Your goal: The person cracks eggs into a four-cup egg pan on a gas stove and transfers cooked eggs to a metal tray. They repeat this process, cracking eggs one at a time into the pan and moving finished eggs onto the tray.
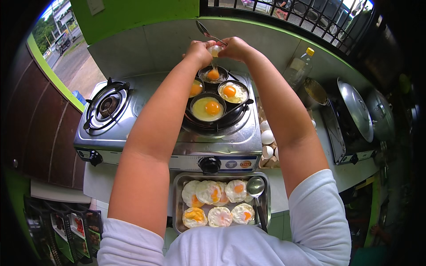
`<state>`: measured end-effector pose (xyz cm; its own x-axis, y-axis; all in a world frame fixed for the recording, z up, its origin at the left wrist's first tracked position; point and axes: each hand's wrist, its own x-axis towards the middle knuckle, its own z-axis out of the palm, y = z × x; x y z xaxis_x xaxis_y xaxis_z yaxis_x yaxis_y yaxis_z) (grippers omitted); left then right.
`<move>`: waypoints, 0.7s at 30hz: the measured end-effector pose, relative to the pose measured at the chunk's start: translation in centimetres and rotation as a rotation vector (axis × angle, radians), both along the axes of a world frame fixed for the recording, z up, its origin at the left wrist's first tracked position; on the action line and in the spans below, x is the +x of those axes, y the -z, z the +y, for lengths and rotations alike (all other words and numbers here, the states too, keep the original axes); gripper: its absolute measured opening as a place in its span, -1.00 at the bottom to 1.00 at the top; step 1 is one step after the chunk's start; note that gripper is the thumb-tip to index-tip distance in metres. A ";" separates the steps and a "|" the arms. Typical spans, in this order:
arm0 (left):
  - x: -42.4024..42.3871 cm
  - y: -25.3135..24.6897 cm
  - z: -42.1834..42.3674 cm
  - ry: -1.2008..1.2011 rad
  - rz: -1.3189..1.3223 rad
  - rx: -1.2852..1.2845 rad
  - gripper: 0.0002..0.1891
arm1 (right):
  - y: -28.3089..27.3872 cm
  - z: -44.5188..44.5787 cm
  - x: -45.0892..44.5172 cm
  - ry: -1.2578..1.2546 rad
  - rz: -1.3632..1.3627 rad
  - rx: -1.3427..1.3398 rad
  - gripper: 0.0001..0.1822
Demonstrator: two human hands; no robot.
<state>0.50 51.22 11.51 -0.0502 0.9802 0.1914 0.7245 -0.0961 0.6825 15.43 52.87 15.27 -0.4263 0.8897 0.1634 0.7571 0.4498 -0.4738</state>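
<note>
Both my hands are above the back of a four-cup egg pan (221,121) on the right burner. My left hand (199,55) grips one side of a cracked eggshell (216,50). A metal spoon (203,29) is held in my right hand (235,49), whose fingers also touch the shell. Clear egg white hangs from the shell down to the rear cup, where a raw egg (213,74) lies. The right cup has an egg (229,90) with whitening edges. In the front cup, the egg (212,108) is still mostly translucent. My left forearm partly hides the left cup's egg (195,89).
A steel tray (176,202) of fried eggs (220,216) and a ladle (255,187) stands before me. An egg carton (269,163) with white eggs is right of the stove (159,146). Beyond it are an oil bottle (299,70) and a lidded pot (355,109). The left burner (108,107) holds no pan.
</note>
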 end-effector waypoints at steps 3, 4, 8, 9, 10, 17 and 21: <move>-0.2 -0.2 -0.3 -0.021 0.053 0.035 -0.59 | -0.4 -0.4 -0.3 0.024 -0.019 0.041 -0.55; 0.0 -0.4 -0.6 -0.025 0.072 0.044 -0.59 | -0.6 -0.6 -0.3 0.038 -0.025 0.053 -0.55; 0.7 -1.8 -2.4 -0.086 0.180 0.201 -0.45 | -1.2 -0.6 0.0 0.061 0.027 0.057 -0.60; 0.7 -2.3 -2.7 -0.087 0.193 0.191 -0.44 | -1.5 -0.6 0.2 0.057 0.039 0.066 -0.59; 0.8 -2.8 -3.0 -0.087 0.206 0.181 -0.44 | -1.8 -0.7 0.3 0.055 0.051 0.074 -0.59; 0.8 -5.8 -3.4 -0.123 0.298 0.358 -0.57 | -5.2 -1.8 0.4 0.062 0.066 0.140 -0.55; 0.7 -7.3 -3.4 -0.145 0.364 0.410 -0.62 | -6.5 -2.0 0.2 0.047 0.080 0.167 -0.48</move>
<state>1.17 47.85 18.84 -0.0386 0.8100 0.5852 0.9315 -0.1827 0.3144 15.60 50.86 21.76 -0.3647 0.8661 0.3420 0.7421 0.4922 -0.4550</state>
